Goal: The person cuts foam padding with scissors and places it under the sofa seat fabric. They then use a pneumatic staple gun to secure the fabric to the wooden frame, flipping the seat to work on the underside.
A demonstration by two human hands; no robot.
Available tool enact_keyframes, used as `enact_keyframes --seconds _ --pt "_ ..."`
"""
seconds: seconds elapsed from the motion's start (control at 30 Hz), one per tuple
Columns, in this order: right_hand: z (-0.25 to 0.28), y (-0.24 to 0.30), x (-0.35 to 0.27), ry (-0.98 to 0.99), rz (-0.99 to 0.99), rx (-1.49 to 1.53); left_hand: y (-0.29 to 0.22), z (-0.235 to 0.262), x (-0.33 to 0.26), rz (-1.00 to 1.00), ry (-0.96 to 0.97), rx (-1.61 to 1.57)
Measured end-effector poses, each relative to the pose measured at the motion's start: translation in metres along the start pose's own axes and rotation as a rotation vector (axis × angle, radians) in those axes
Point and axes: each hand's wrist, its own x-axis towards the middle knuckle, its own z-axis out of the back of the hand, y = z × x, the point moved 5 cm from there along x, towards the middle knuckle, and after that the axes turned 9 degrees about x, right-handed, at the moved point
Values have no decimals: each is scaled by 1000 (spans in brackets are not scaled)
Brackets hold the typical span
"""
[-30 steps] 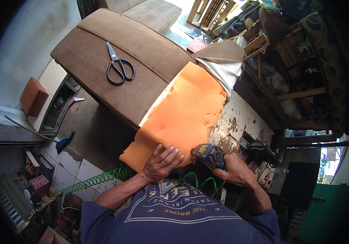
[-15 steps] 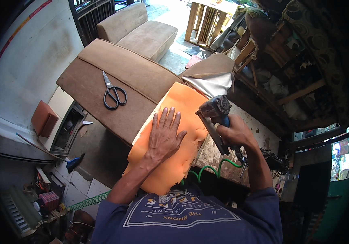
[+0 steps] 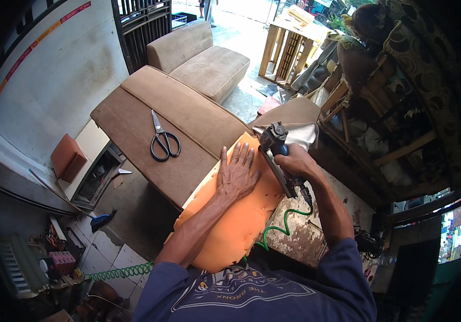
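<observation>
Flat on an orange foam sheet [image 3: 225, 225] lies my left hand [image 3: 237, 173], its fingers stretched out toward the far end. The foam covers a board or panel whose pale edge shows along the left side. My right hand [image 3: 296, 161] is wrapped round the handle of a dark pneumatic staple gun [image 3: 276, 138]. The gun's nose sits at the foam's far right part; whether it touches cannot be made out. A green coiled air hose [image 3: 279, 231] runs from the gun's handle down toward my body. Small dents dot the foam's right side.
Black-handled scissors [image 3: 161, 140] lie on a brown upholstered piece [image 3: 126, 115] at the left. Beyond it stands a beige sofa seat [image 3: 209, 64]. Wooden frames and scraps [image 3: 402, 147] are piled at the right. A worn bench top [image 3: 300, 236] lies beside the foam.
The staple gun has moved left and in over the foam's far right part. My left hand has slid farther up the foam, still flat. The whole view has shifted slightly.
</observation>
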Motion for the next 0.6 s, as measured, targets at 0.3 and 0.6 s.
enact_keyframes --seconds 0.3,0.6 --pt "0 -7 6 13 -74 5 0 1 7 100 7 -21" --pt "7 -33 -18 -111 10 237 2 2 5 72 -17 -71"
